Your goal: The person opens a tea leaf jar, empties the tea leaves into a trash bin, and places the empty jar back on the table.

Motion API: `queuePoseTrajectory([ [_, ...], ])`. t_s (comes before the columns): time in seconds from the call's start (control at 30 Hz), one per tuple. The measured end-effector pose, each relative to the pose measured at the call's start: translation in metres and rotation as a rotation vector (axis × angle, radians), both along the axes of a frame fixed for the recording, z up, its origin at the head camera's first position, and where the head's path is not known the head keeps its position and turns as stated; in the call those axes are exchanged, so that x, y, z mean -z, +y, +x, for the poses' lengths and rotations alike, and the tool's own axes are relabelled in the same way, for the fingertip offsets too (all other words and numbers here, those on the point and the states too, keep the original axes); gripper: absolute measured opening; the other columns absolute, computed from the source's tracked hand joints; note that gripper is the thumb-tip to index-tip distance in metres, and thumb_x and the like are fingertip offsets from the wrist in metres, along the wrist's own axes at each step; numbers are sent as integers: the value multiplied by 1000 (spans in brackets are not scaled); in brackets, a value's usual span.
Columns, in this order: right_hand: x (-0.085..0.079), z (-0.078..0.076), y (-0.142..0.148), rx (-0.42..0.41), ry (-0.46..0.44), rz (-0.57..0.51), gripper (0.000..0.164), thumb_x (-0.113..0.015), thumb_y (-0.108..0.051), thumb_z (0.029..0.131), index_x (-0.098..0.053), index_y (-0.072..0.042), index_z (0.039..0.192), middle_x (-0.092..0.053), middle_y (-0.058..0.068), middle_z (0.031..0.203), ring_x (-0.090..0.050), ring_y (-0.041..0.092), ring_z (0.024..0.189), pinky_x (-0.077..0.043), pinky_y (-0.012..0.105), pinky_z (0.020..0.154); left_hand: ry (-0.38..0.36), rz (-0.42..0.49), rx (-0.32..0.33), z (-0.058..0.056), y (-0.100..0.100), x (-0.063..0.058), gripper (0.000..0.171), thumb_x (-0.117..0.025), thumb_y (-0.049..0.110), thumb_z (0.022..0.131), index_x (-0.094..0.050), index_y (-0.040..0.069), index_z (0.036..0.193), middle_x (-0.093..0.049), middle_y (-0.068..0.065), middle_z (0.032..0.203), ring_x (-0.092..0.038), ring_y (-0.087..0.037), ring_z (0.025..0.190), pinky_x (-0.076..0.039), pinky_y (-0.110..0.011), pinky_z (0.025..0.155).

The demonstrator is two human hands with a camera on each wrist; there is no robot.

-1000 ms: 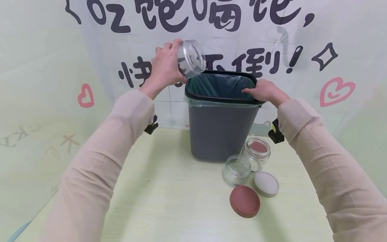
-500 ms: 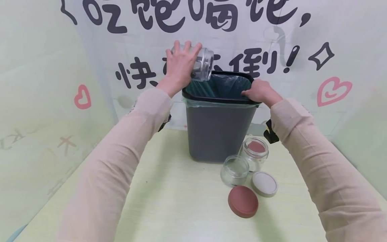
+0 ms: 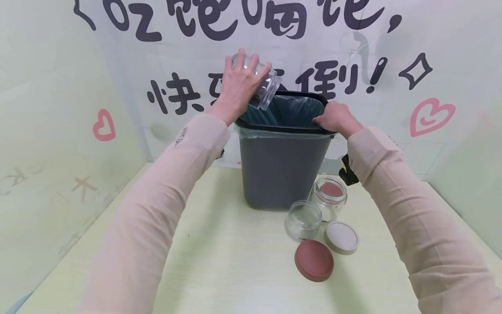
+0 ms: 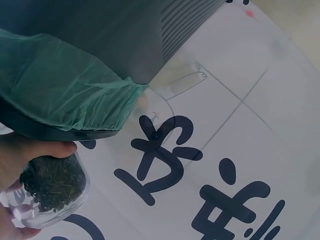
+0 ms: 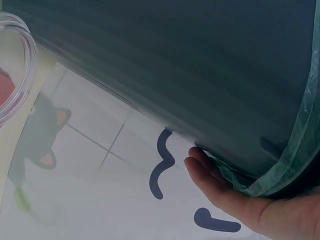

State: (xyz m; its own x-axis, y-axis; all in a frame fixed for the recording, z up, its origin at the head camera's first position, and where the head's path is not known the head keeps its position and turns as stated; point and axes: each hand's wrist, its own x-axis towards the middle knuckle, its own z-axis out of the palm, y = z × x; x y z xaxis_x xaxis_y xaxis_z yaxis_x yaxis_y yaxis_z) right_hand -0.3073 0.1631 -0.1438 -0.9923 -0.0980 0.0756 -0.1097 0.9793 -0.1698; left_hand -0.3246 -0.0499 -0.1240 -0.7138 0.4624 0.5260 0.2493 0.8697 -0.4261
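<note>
My left hand (image 3: pixel 238 87) grips a clear jar (image 3: pixel 268 89), fingers spread over its side. The jar is tilted mouth-down over the left part of the rim of a grey trash bin (image 3: pixel 282 170). In the left wrist view, dark dried bits like loose tea leaves (image 4: pixel 54 182) show through the jar's wall. A green plastic bag (image 3: pixel 288 109) lines the bin and folds over its black rim. My right hand (image 3: pixel 338 117) holds the bin's right rim, thumb inside; in the right wrist view its fingers (image 5: pixel 220 192) lie along the outside beneath the rim.
Right of the bin's foot stand a jar with a reddish disc showing in its mouth (image 3: pixel 328 205) and a low clear jar (image 3: pixel 303 220). In front lie a white lid (image 3: pixel 342 237) and a red lid (image 3: pixel 314 261). A printed cloth (image 3: pixel 176 48) hangs behind.
My left hand has carried the jar rightward over the bin and tipped its mouth further down. My right hand keeps its hold on the rim. The view has shifted slightly.
</note>
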Motion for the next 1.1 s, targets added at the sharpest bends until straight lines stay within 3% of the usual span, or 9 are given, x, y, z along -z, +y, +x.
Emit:
queuePoseTrajectory([
  [0.47, 0, 0, -1, 25, 5, -1, 40, -48, -24, 88, -56, 15, 91, -49, 20, 82, -51, 37, 88, -41, 43, 82, 50, -144, 5, -1, 5, -6, 80, -69, 3, 66, -29, 19, 134, -29, -16, 136, -21, -38, 128, -25, -51, 100],
  [0.67, 1, -1, -1, 31, 3, -3, 40, -48, -24, 88, -56, 15, 92, -49, 19, 82, -51, 36, 87, -41, 43, 82, 94, -206, 20, -1, 6, -7, 74, -68, 6, 70, -32, 19, 133, -30, -16, 136, -22, -37, 128, -25, -52, 101],
  [0.9, 2, -1, 0, 32, -5, -5, 37, -47, -24, 89, -56, 12, 84, -48, 17, 78, -52, 36, 86, -41, 44, 82, 97, -286, 28, -2, 8, -9, 65, -61, 2, 77, -32, 20, 133, -31, -16, 137, -21, -36, 129, -22, -52, 102],
  [1.1, 1, -1, 0, 34, -12, -1, 39, -47, -24, 89, -56, 14, 88, -49, 19, 82, -52, 37, 89, -41, 44, 84, 97, -363, 17, -1, 10, -8, 61, -56, 0, 82, -30, 19, 134, -30, -15, 138, -19, -35, 130, -21, -52, 103],
])
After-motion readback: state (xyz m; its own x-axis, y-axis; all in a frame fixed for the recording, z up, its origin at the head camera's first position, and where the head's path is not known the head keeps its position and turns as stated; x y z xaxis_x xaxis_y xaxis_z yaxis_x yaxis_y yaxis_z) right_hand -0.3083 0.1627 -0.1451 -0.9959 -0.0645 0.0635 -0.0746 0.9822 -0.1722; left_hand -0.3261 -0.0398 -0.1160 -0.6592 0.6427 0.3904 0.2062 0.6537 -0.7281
